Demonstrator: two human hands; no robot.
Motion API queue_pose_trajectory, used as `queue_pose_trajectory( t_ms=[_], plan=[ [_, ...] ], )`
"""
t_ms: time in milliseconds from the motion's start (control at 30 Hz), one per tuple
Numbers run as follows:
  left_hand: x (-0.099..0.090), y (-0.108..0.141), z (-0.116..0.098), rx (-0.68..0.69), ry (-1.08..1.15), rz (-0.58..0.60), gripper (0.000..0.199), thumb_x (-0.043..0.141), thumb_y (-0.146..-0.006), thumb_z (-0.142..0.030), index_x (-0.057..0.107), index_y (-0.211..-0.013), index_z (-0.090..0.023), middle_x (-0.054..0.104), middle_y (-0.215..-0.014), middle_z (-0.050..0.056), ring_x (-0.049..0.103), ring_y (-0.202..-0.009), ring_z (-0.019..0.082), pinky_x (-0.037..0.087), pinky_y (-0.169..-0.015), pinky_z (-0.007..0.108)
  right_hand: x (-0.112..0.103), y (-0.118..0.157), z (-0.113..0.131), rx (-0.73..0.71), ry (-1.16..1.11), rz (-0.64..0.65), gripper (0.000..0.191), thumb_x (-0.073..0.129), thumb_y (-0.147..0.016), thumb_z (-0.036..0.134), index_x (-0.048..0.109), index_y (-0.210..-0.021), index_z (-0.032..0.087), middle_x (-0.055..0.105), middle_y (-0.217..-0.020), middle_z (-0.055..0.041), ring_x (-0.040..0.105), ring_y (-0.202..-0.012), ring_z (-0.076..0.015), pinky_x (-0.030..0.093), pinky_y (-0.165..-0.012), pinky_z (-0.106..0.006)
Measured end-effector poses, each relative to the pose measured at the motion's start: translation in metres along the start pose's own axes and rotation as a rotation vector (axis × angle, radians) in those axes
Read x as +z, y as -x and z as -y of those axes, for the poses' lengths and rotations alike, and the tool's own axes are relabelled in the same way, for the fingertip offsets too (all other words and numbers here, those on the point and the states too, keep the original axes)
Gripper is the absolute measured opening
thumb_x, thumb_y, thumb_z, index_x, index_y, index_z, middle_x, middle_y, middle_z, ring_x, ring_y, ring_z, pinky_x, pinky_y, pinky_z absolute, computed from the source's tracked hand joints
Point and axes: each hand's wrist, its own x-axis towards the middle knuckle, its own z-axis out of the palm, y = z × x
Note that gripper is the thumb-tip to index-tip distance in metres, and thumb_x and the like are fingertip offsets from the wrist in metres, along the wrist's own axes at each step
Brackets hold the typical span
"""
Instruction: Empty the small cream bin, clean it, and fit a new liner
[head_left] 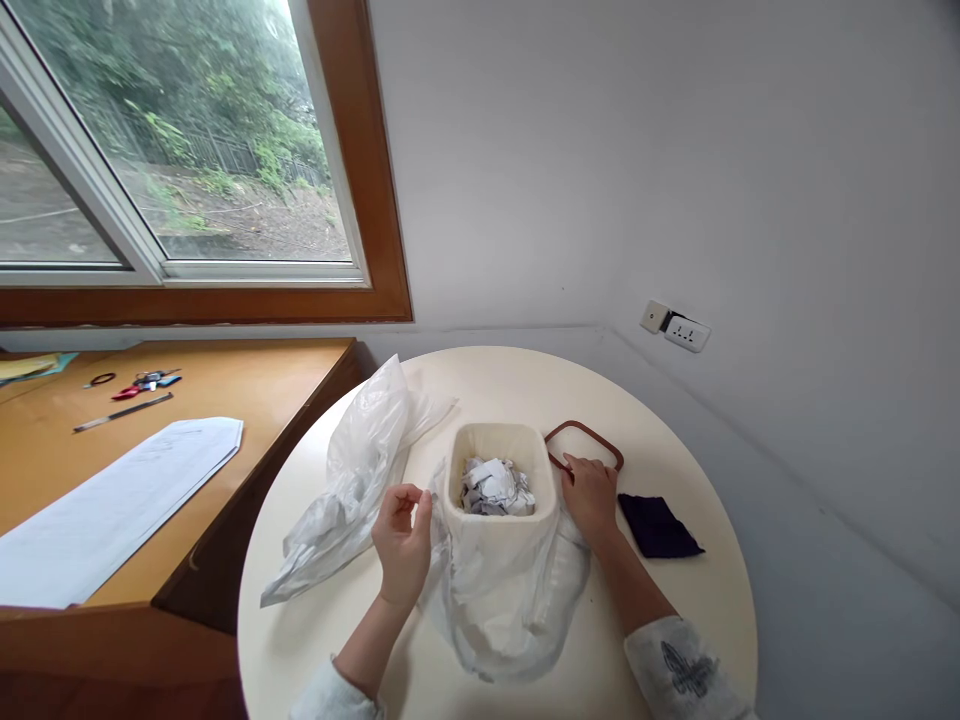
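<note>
I log the left hand point(403, 545) as narrow, thumb and forefinger curled close together; I cannot tell whether the tips meet or pinch any film; the right hand point(590, 492) is palm down, its fingers at the near edge of the brown frame point(600, 438); I cannot tell whether they grip it; the frame extends just beyond those fingers; between the hands I see the cream bin point(501, 441), with crumpled paper point(496, 487) inside; a translucent liner point(510, 630) drapes from it, spreading between the forearms; beyond and left of the left hand lies a plastic bag point(367, 450); right of the right hand, a dark cloth point(660, 527); all on the round table point(675, 635).
</note>
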Motion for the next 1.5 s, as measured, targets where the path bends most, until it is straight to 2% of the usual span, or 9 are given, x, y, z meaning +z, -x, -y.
queue_pose_trajectory(
  t_ms=[133, 233, 433, 533, 700, 933, 1200, 1500],
  plan=[
    [0.001, 0.000, 0.000, 0.007, -0.012, 0.013, 0.012, 0.060, -0.076, -0.025, 0.052, -0.071, -0.018, 0.050, -0.065, -0.002, 0.048, -0.061, 0.011, 0.042, -0.060, 0.022, -0.001, 0.000, 0.000, -0.027, -0.020, -0.025, 0.023, 0.045, -0.081, 0.020, 0.067, -0.086, 0.020, 0.068, -0.079, -0.0072, 0.055, -0.080, -0.0227, 0.033, -0.077, -0.037],
    [0.001, -0.001, 0.000, 0.000, -0.017, 0.012, 0.011, 0.060, -0.075, -0.024, 0.052, -0.071, -0.018, 0.049, -0.065, -0.002, 0.048, -0.062, 0.011, 0.042, -0.060, 0.022, -0.006, -0.001, 0.002, -0.021, -0.035, -0.063, 0.026, 0.040, -0.085, 0.023, 0.066, -0.087, 0.019, 0.067, -0.082, -0.0075, 0.055, -0.082, -0.0222, 0.033, -0.076, -0.036],
    [0.000, -0.002, 0.003, -0.003, -0.067, 0.009, 0.015, 0.060, -0.074, -0.021, 0.048, -0.066, -0.018, 0.045, -0.062, -0.004, 0.045, -0.059, 0.010, 0.038, -0.057, 0.021, -0.017, -0.003, 0.007, -0.005, -0.225, -0.333, 0.021, 0.041, -0.089, 0.026, 0.059, -0.093, 0.016, 0.066, -0.089, -0.0075, 0.057, -0.087, -0.0209, 0.037, -0.079, -0.036],
    [0.000, -0.001, 0.004, 0.007, -0.086, 0.014, 0.017, 0.059, -0.075, -0.021, 0.045, -0.065, -0.018, 0.043, -0.061, -0.004, 0.043, -0.058, 0.010, 0.037, -0.056, 0.021, -0.022, -0.002, 0.010, -0.012, -0.328, -0.396, 0.020, 0.042, -0.089, 0.027, 0.056, -0.097, 0.016, 0.064, -0.088, -0.0087, 0.057, -0.085, -0.0205, 0.043, -0.076, -0.035],
    [0.000, -0.001, 0.003, 0.013, -0.105, 0.023, 0.018, 0.058, -0.076, -0.021, 0.044, -0.064, -0.019, 0.042, -0.060, -0.004, 0.042, -0.057, 0.010, 0.037, -0.055, 0.021, -0.027, 0.000, 0.017, -0.006, -0.447, -0.387, 0.019, 0.042, -0.089, 0.027, 0.053, -0.101, 0.018, 0.063, -0.090, -0.0087, 0.059, -0.081, -0.0194, 0.049, -0.067, -0.033],
    [0.001, -0.001, 0.004, 0.031, -0.101, 0.018, 0.016, 0.058, -0.074, -0.019, 0.045, -0.064, -0.019, 0.042, -0.060, -0.004, 0.041, -0.056, 0.010, 0.037, -0.053, 0.021, -0.032, 0.000, 0.019, -0.113, -0.456, -0.416, 0.018, 0.044, -0.089, 0.026, 0.056, -0.101, 0.021, 0.065, -0.090, -0.0068, 0.062, -0.085, -0.0189, 0.050, -0.078, -0.036],
    [0.001, 0.000, 0.004, 0.035, -0.094, 0.029, 0.014, 0.059, -0.073, -0.020, 0.047, -0.066, -0.019, 0.043, -0.060, -0.004, 0.042, -0.056, 0.010, 0.038, -0.055, 0.021, -0.038, -0.001, 0.020, -0.166, -0.457, -0.462, 0.018, 0.049, -0.086, 0.021, 0.058, -0.102, 0.021, 0.066, -0.095, -0.0068, 0.061, -0.093, -0.0196, 0.050, -0.085, -0.040],
    [0.001, 0.001, 0.004, 0.063, -0.102, 0.051, 0.014, 0.058, -0.073, -0.019, 0.046, -0.065, -0.019, 0.043, -0.061, -0.004, 0.043, -0.057, 0.010, 0.039, -0.055, 0.022, -0.048, -0.003, 0.025, -0.116, -0.647, -0.487, 0.016, 0.046, -0.086, 0.019, 0.054, -0.099, 0.019, 0.063, -0.110, -0.0097, 0.055, -0.112, -0.0239, 0.050, -0.090, -0.045]
  ],
)
